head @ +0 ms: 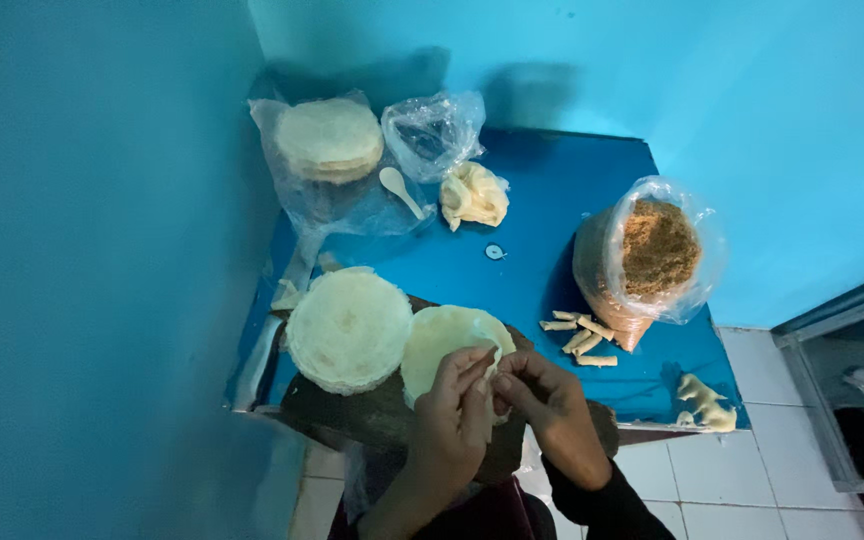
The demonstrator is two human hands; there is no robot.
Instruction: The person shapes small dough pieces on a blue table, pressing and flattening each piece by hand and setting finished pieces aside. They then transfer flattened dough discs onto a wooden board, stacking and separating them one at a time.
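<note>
Left hand (452,405) and right hand (542,395): fingers pinched shut on one thin wrapper (444,345). Stack of wrappers (349,328) just left of the fingers. Risk: wrapper looks fragile, so a hard pull may tear it.

So the blue table (542,200) sits jammed into the corner of the blue walls. At its back left corner there's a clear bag with a stack of round wrappers (329,140), a crumpled empty bag (432,130) beside it, plus a white spoon (400,190) and a lump of dough (473,195). Near the right edge sits an open bag of brown filling (652,255), with a few rolled sticks (580,338) just beside it. Dough scraps (707,403) lie at the front right corner. A dark board (352,410) hangs over the front edge.
</note>
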